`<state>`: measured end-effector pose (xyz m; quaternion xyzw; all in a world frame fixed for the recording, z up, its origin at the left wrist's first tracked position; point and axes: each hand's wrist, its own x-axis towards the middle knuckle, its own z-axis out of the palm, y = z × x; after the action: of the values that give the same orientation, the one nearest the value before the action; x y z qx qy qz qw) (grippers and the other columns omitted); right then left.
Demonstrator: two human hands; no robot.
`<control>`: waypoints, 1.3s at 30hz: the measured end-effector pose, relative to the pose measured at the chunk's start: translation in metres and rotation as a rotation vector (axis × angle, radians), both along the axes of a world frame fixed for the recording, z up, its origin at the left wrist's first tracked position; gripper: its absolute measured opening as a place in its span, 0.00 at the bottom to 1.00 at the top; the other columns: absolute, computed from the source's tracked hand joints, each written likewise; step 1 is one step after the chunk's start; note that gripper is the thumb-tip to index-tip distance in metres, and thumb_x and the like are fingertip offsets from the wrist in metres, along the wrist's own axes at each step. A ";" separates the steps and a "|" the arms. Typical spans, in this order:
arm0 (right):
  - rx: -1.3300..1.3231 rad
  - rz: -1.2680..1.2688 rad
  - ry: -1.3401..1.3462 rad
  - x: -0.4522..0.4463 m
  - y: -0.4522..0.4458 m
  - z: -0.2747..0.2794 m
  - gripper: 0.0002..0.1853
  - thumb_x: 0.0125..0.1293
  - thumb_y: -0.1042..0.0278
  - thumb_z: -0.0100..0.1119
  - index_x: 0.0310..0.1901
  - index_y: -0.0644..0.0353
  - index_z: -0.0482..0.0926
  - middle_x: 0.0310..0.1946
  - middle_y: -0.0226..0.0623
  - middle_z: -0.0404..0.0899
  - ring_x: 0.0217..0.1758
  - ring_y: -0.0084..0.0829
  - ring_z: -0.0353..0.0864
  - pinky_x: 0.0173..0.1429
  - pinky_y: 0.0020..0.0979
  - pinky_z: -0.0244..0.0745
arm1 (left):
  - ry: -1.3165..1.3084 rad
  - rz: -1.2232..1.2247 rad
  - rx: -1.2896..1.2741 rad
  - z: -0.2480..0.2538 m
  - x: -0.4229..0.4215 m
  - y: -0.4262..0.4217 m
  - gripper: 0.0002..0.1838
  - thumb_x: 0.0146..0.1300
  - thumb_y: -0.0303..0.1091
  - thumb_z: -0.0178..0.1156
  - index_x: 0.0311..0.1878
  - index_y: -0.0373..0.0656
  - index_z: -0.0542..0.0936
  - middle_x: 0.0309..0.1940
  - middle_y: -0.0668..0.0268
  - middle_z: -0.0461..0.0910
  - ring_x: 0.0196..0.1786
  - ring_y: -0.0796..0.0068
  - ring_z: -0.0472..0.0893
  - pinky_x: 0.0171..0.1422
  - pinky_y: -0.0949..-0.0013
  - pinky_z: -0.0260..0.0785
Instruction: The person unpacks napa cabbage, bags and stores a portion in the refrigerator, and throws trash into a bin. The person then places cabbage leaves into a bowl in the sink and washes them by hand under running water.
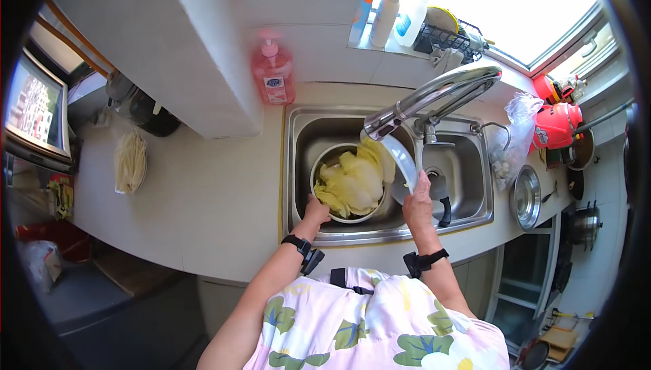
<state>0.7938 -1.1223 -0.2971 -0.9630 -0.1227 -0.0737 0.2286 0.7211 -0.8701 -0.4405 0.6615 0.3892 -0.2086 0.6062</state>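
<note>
Pale yellow-green cabbage leaves (352,183) fill a round metal pot (314,181) in the left basin of the sink. My left hand (316,211) is closed on the near left rim of the pot. On the other side, my right hand (418,204) grips a white bowl (400,158), tilted on its side against the leaves at the pot's right edge. Above the bowl hangs the head of the chrome faucet (383,123). Whether anything is left inside the bowl, I cannot tell.
A pink soap bottle (272,71) stands behind the sink's left corner. White noodles or strips (130,161) lie in a dish on the left counter. A metal bowl (525,197) sits right of the sink, near a plastic bag (519,126) and a red container (557,126).
</note>
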 end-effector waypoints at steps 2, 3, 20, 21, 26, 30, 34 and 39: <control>0.029 0.049 -0.005 -0.005 0.000 0.018 0.38 0.53 0.83 0.52 0.67 0.67 0.52 0.61 0.60 0.62 0.63 0.58 0.67 0.60 0.43 0.72 | 0.007 -0.016 0.103 -0.010 0.000 0.000 0.38 0.57 0.35 0.59 0.66 0.28 0.54 0.56 0.39 0.73 0.58 0.48 0.76 0.61 0.60 0.68; 0.066 0.099 -0.016 -0.006 0.001 0.022 0.38 0.53 0.84 0.52 0.67 0.68 0.52 0.61 0.60 0.62 0.63 0.58 0.66 0.61 0.44 0.72 | 0.005 -0.015 0.094 0.004 0.002 0.001 0.38 0.57 0.35 0.59 0.66 0.28 0.54 0.56 0.39 0.73 0.58 0.48 0.76 0.61 0.60 0.68; 1.243 -0.344 0.793 -0.039 -0.029 0.011 0.31 0.59 0.74 0.47 0.67 0.64 0.58 0.54 0.46 0.74 0.42 0.34 0.83 0.34 0.35 0.85 | -0.254 0.014 -0.533 0.122 -0.021 -0.009 0.37 0.61 0.40 0.60 0.70 0.38 0.58 0.52 0.53 0.77 0.42 0.65 0.82 0.40 0.67 0.79; 1.251 -0.342 0.792 -0.040 -0.025 0.011 0.31 0.59 0.74 0.47 0.67 0.64 0.58 0.54 0.46 0.74 0.42 0.34 0.83 0.34 0.35 0.85 | -0.255 0.010 -0.525 0.131 -0.019 -0.008 0.37 0.61 0.40 0.60 0.70 0.38 0.58 0.52 0.53 0.77 0.42 0.65 0.82 0.40 0.67 0.79; 0.867 -0.200 0.693 -0.032 0.008 -0.009 0.34 0.58 0.69 0.58 0.65 0.68 0.58 0.55 0.48 0.74 0.47 0.35 0.81 0.45 0.37 0.81 | -0.374 0.039 -0.529 0.142 -0.025 -0.002 0.34 0.63 0.34 0.55 0.71 0.39 0.55 0.49 0.55 0.78 0.37 0.64 0.83 0.28 0.67 0.79; 0.409 -0.064 0.057 -0.023 0.036 0.032 0.36 0.50 0.64 0.72 0.60 0.63 0.66 0.54 0.47 0.72 0.55 0.42 0.73 0.58 0.40 0.71 | -0.582 0.150 -0.191 0.151 -0.030 -0.014 0.31 0.64 0.26 0.53 0.70 0.37 0.56 0.53 0.55 0.76 0.40 0.65 0.82 0.33 0.65 0.83; 0.133 0.164 -0.139 -0.013 0.076 0.037 0.32 0.48 0.57 0.73 0.54 0.60 0.72 0.51 0.46 0.72 0.56 0.47 0.70 0.59 0.41 0.68 | -0.622 0.154 -0.106 0.160 -0.033 -0.019 0.31 0.64 0.25 0.52 0.69 0.36 0.56 0.56 0.55 0.74 0.41 0.66 0.82 0.35 0.66 0.83; 0.212 0.247 0.005 -0.006 0.109 -0.001 0.24 0.51 0.55 0.69 0.47 0.58 0.74 0.46 0.43 0.72 0.51 0.46 0.72 0.54 0.44 0.69 | -0.757 0.145 0.124 0.166 -0.035 -0.014 0.30 0.64 0.25 0.53 0.68 0.36 0.58 0.54 0.55 0.76 0.42 0.68 0.81 0.37 0.66 0.83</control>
<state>0.7882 -1.0137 -0.2985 -0.9112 -0.2309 -0.0551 0.3366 0.6865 -0.8839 -0.2746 0.6977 0.1957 0.1177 0.6791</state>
